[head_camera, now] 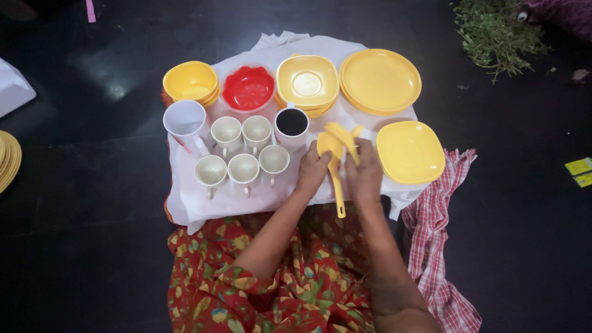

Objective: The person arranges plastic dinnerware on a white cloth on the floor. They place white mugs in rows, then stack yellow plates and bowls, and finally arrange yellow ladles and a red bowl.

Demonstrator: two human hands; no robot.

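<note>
From my feed: white cloth (185, 209) spread on the dark floor (80, 246), loaded with yellow plates (380, 80), bowls and white cups (243, 166). Both hands meet at the cloth's right-centre. The yellow spoons (336, 154) sit between them, long axis running toward the person, handle end nearest the body. Left hand (313, 172) curls round the spoon bowls; right hand (364, 176) is closed over the shafts, equally near.
</note>
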